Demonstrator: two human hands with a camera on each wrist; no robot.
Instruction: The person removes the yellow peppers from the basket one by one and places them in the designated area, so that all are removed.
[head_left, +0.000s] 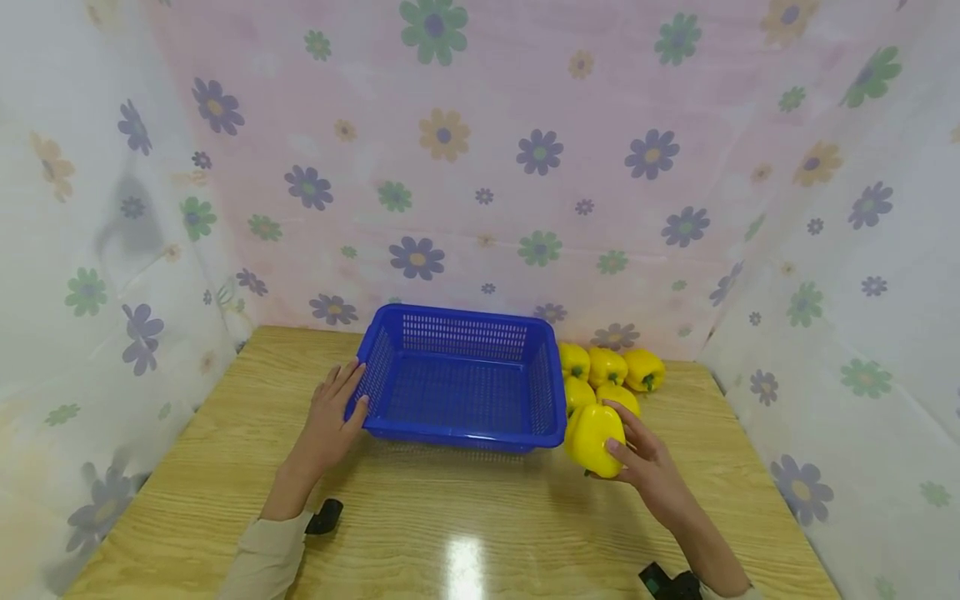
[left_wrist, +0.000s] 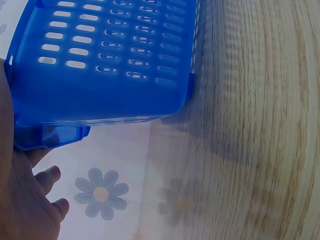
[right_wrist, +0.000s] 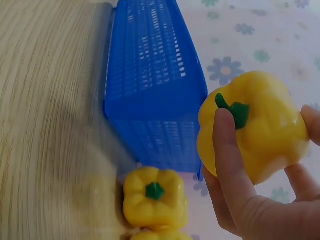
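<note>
In the head view, my right hand (head_left: 651, 468) grips a yellow bell pepper (head_left: 594, 440) by the basket's front right corner. The right wrist view shows this bell pepper (right_wrist: 260, 127) raised beside the rim, one finger against its green stem (right_wrist: 239, 114). My left hand (head_left: 330, 417) rests on the left rim of a blue plastic basket (head_left: 465, 437), thumb and fingers spread. Seen from the left wrist, two loosely bent fingertips (left_wrist: 49, 179) stand off below the basket's lip. The inside of the basket shows only its bare slotted floor.
Several more yellow bell peppers (head_left: 607, 367) lie grouped against the basket's right side. The wooden table (head_left: 420, 517) meets a flower-printed cloth (head_left: 480, 167) at the back, with similar cloth on both sides.
</note>
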